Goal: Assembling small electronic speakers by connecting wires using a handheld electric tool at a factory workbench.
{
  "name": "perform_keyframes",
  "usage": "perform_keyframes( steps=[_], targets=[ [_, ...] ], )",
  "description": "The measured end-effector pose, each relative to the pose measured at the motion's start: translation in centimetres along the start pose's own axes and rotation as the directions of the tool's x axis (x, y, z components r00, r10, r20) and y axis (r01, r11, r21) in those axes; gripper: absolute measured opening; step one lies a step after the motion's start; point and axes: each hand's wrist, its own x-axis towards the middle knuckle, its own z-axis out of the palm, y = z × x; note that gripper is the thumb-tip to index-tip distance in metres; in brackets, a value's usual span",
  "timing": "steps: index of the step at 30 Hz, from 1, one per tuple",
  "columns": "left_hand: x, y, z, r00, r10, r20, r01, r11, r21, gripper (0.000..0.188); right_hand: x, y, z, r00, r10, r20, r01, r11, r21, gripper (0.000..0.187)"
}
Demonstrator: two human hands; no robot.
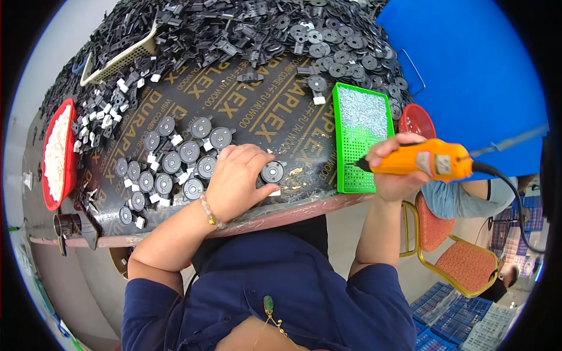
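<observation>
My right hand is wrapped round an orange electric screwdriver, held sideways. Its dark tip points left, over the bare part of a green perforated tray with many small silvery screws at its far end. On the table, my left hand rests palm down, its thumb and index finger round the edges of a black disc-shaped part. A white piece shows at the thumb tip. Several similar black round parts with white blocks lie left of that hand.
Black plastic parts are heaped along the table's far side, with loose discs at right. A beige basket sits in the heap. A red tray of white pieces stands left, a red bowl right. The screwdriver's cable hangs at right.
</observation>
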Motion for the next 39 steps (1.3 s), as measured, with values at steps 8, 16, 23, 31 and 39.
perform_keyframes(
  steps=[8,16,23,31,39],
  targets=[
    [-0.5,-0.4,1.3,1.0,0.006,-0.011,-0.006,1.0,0.0,0.048,0.4,-1.4,6.0,0.947,-0.231,0.224,0.153,0.935,0.321,0.087],
    [-0.6,-0.5,1.4,0.999,0.013,-0.039,-0.013,1.0,-0.002,0.048,-0.7,2.1,10.0,0.966,0.041,0.255,-0.121,0.943,0.309,0.09],
    [-0.6,-0.4,1.4,0.999,0.006,-0.049,-0.007,1.0,-0.006,0.049,-1.0,2.7,10.2,0.955,0.072,0.287,-0.136,0.968,0.209,0.084],
    [-0.5,-0.4,1.2,1.0,-0.002,-0.03,0.002,1.0,0.001,0.048,-0.8,2.8,10.2,0.948,0.045,0.316,-0.112,0.974,0.196,0.085],
    [-0.1,0.0,1.0,0.989,0.015,-0.149,-0.031,0.994,-0.105,0.036,-0.3,1.5,10.2,0.925,-0.177,0.336,0.046,0.93,0.365,0.085]
  ],
)
